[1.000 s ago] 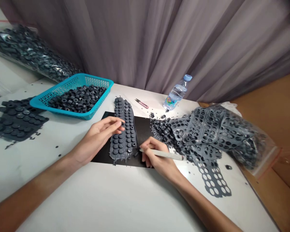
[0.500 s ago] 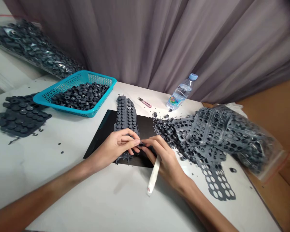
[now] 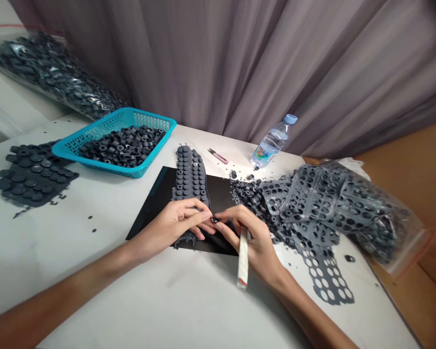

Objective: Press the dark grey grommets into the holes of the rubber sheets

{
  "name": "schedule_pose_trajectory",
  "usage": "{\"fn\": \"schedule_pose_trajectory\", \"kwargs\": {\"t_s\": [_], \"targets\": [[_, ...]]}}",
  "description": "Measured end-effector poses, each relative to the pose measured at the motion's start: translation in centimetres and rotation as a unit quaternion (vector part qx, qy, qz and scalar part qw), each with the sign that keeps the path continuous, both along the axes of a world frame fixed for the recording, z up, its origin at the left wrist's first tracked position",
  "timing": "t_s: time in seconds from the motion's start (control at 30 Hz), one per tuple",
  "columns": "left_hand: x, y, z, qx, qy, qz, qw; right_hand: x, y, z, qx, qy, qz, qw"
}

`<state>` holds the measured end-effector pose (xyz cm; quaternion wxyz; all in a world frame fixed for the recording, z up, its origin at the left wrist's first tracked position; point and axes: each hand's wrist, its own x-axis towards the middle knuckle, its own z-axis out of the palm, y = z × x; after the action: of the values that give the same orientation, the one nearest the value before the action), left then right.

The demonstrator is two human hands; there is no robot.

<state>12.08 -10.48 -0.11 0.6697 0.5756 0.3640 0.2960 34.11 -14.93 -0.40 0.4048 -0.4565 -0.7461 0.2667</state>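
Note:
A small dark rubber ring sits between the fingertips of both hands, over the black mat. My left hand pinches it from the left, its other fingers curled. From the other side, thumb and index finger of my right hand close on the same ring. A white-wrapped stick is tucked in my right hand and points down toward me; its far end is hidden. Beneath my left hand lies a dark rubber sheet with rows of round plugs, its middle covered by the fingers.
A blue basket of rubber rings stands at left, near another plugged sheet and a filled bag. Pink-handled snips and a water bottle stand behind. Right are loose rings, perforated sheets and a bag.
The white-wrapped stick has swung rightward and hangs more upright. My right hand has turned slightly, and the ring's opening now shows more clearly between the fingertips.

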Motion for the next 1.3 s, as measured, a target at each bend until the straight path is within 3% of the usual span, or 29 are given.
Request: {"fn": "schedule_pose_trajectory", "kwargs": {"t_s": [0.27,0.4,0.47,0.57,0.63,0.7,0.87,1.0,1.13,1.2,1.3], "targets": [[-0.1,-0.1,0.2,-0.02,-0.017,-0.012,1.0,-0.2,0.0,-0.2,-0.019,-0.009,-0.019,1.0],[-0.1,0.0,0.1,-0.017,-0.025,0.006,1.0,1.1,0.7,-0.2,0.052,-0.058,-0.044,0.996],[-0.3,0.3,0.0,0.032,-0.005,0.032,0.999,2.9,1.7,-0.1,0.135,-0.115,-0.09,0.98],[-0.9,1.0,-0.2,0.125,0.046,0.078,0.988,6.6,3.6,-0.2,0.209,-0.241,-0.225,0.921],[-1.4,1.3,-0.1,0.177,0.081,0.105,0.975,9.0,4.5,-0.5,0.211,-0.329,-0.279,0.877],[-1.8,1.4,0.1,0.239,0.129,0.125,0.954,10.5,4.7,-1.0,0.213,-0.385,-0.257,0.86],[-3.4,2.1,1.0,0.414,0.253,0.18,0.856,10.4,3.6,-1.2,0.235,-0.415,-0.281,0.833],[-7.5,4.8,1.7,0.482,0.302,0.284,0.772,7.8,2.8,-0.7,0.242,-0.373,-0.268,0.855],[-13.8,8.2,1.6,0.454,0.371,0.415,0.696,4.3,1.8,-1.5,0.23,-0.291,-0.165,0.914],[-16.3,9.3,1.1,0.438,0.39,0.442,0.679,2.5,1.1,-2.4,0.198,-0.265,-0.08,0.94],[-18.1,9.7,0.1,0.421,0.415,0.437,0.679,0.6,0.3,-3.8,0.168,-0.247,0.017,0.954]]}}
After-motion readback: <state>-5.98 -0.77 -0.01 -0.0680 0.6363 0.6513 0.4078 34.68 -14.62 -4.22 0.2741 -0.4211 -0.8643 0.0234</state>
